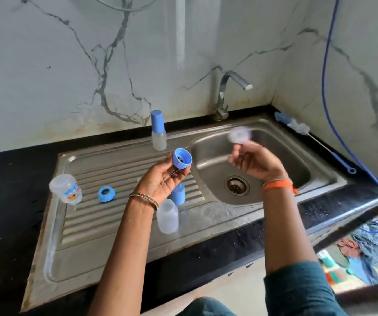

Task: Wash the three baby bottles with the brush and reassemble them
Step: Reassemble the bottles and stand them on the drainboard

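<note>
the collar ring (182, 158) in the left hand (160, 181) is blue, like the loose ring (106, 194), both caps (157, 120) (179, 193) and the brush handle (341, 161). the bottles (167, 216) are clear; one (66, 188) bears a blue-and-orange print. the wall (69, 65) is white with grey veins, the counter (12, 179) black.

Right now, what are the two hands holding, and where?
The left hand pinches a blue screw ring by its side. The right hand holds a blurred clear piece at its fingertips.

Soft even daylight; right hand (255, 164) motion-blurred; wide-angle edge distortion.
</note>
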Motion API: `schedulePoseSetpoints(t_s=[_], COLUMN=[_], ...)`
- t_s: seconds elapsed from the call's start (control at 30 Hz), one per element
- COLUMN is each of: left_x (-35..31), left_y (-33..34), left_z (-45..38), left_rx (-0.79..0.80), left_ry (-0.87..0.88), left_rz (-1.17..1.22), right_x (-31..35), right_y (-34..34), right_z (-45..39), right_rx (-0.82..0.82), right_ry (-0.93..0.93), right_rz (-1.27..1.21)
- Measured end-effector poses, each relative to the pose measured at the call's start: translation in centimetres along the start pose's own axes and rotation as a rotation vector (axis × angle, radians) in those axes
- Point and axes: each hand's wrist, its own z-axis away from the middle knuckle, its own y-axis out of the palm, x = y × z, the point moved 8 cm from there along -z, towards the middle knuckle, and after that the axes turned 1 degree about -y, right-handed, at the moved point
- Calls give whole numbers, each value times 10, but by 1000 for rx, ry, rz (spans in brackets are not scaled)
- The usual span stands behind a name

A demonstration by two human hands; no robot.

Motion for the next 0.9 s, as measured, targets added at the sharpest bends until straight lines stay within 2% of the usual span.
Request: schedulePoseSetpoints(t_s=[0.03, 0.07, 0.1, 0.13, 0.2, 0.27, 0.33, 0.37, 0.4, 0.47, 0.5, 0.6, 0.73, 0.9], left_x=[3, 5, 8, 7, 4, 1, -2, -3, -5, -7, -9, -13, -23, -36], left_y=[2, 3, 2, 2, 1, -2, -3, -3, -4, -7, -8, -13, -13, -13], left_z=[0, -1, 0, 0, 2, 5, 9, 10, 10, 12, 14, 19, 28, 43], left_rx=[-1, -9, -14, -9, -8, -12, -2, 0, 5, 6, 4, 6, 66, 86], left_ry=[-14, -26, -36, -34, -26, -27, -14, -8, 0, 20, 30, 43, 66, 140], left_rz=[-1, 7, 11, 4, -16, -32, -56, -65, -70, -74, -70, -62, 7, 33], right_x=[-12, -8, -8, -2, 1, -19, -24, -25, -22, -16, -6, 30, 48, 48], right_y=[-18, -33, -41, -39, -16, -12, -19, -18, -8, 21, 34, 82, 131, 153], right_z=[-1, 1, 7, 4, -2, -4, 6, 9, 10, 10, 11, 27, 48, 63], right_rx=[-254, -494, -609, -609, -359, -283, -548, -606, -576, -414, -372, -316, -198, -195], right_ry=[76, 35, 62, 8, -17, 82, 62, 22, -38, -84, -176, -467, -664, -721], right_rz=[228, 471, 565, 540, 473, 373, 330, 253, 157, 93, 119, 414, 687, 592])
